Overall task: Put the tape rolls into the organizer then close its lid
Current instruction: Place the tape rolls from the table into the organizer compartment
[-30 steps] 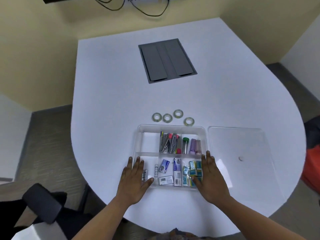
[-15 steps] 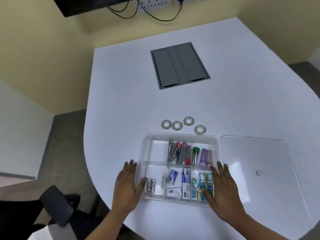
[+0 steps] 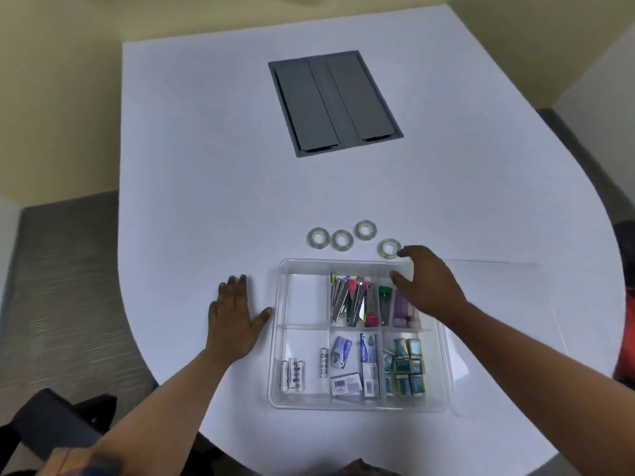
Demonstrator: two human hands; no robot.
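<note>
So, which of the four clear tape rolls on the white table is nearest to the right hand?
The rightmost clear tape roll, right beside the right hand's fingers. The other three lie further left, apart from the hand.

white rounded table (image 3: 206, 166), yellow walls (image 3: 51, 97), grey floor (image 3: 62, 269)

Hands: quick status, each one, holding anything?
Left hand: open, flat on the table, empty.
Right hand: open, empty, reaching toward the nearest tape roll.

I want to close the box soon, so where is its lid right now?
In the head view the clear lid lies flat on the white table, right beside the organizer on its right side, partly under the right forearm.
</note>
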